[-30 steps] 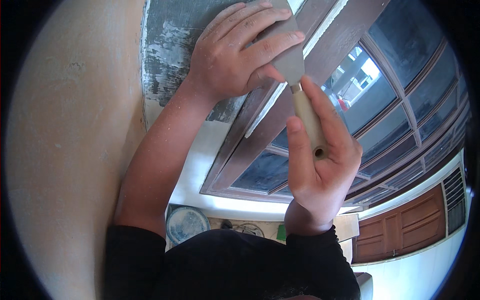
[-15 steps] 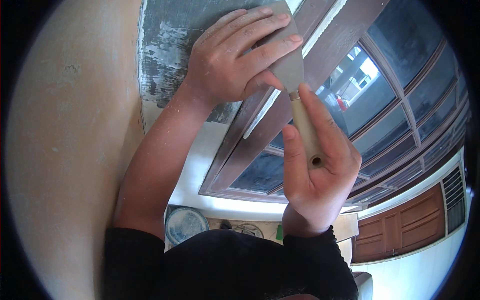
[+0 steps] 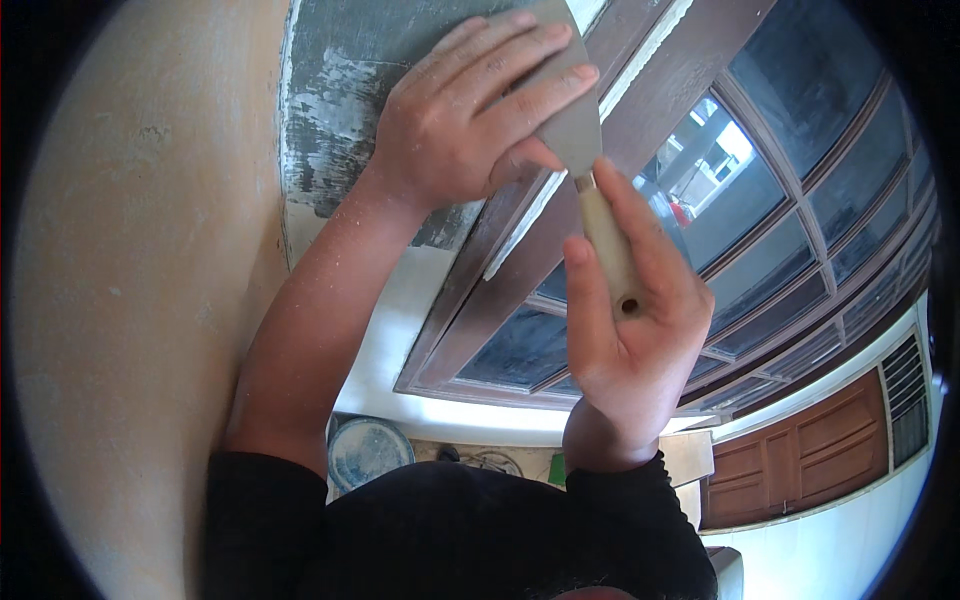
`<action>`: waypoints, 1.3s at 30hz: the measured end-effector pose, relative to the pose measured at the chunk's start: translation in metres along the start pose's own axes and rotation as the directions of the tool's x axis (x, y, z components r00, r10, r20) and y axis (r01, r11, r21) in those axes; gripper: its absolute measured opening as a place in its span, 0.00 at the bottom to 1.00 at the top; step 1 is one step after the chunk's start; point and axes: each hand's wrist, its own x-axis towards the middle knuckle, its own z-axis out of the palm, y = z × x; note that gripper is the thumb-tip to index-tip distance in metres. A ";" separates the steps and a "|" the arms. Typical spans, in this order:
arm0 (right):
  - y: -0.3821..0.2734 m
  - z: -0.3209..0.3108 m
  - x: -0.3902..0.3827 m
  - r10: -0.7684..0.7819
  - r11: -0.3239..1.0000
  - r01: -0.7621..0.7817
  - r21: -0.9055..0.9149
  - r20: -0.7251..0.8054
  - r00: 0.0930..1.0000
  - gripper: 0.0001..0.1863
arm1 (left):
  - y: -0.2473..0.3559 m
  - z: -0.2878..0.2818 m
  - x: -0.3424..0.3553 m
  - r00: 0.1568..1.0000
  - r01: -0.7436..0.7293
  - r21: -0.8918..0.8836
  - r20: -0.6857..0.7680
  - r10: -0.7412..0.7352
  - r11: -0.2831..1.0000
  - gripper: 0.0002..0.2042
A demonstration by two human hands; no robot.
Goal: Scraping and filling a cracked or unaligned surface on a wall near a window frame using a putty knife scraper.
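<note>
A putty knife with a wide metal blade [image 3: 577, 135] and a pale wooden handle [image 3: 610, 235] points up and slightly left. My right hand [image 3: 650, 320] is closed round the handle, thumb on its left side and forefinger stretched along its right. The fingers of my left hand [image 3: 450, 130] lie stretched and spread across the blade, with the thumb at its lower left edge. Behind the left hand is a dark grey coated patch [image 3: 335, 120], streaked with white. The blade's far edge is partly under my fingers and cut off by the picture's top.
A tan wall [image 3: 140, 250] runs along the left. At the right stands a brown window frame [image 3: 680, 100] with glass panes and white-smeared edges. Below are a round bucket [image 3: 370, 455] with pale residue and a brown door [image 3: 800, 450].
The putty knife and my right hand have shifted slightly upward and to the left. My left hand stays on the blade with almost the same finger spread.
</note>
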 end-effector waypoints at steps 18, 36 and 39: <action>0.013 -0.002 -0.027 0.130 0.987 -0.129 0.094 0.005 0.992 0.25 | 0.005 0.001 0.003 0.979 -0.123 -0.101 0.152 0.137 0.987 0.33; -0.003 -0.015 -0.024 0.196 0.980 -0.199 0.000 0.145 0.970 0.23 | 0.000 0.007 -0.005 0.992 -0.104 -0.103 0.053 0.110 0.989 0.29; -0.005 -0.016 -0.013 0.174 0.985 -0.174 -0.014 0.153 0.973 0.23 | -0.004 0.009 -0.003 0.994 -0.100 -0.084 0.025 0.102 0.991 0.29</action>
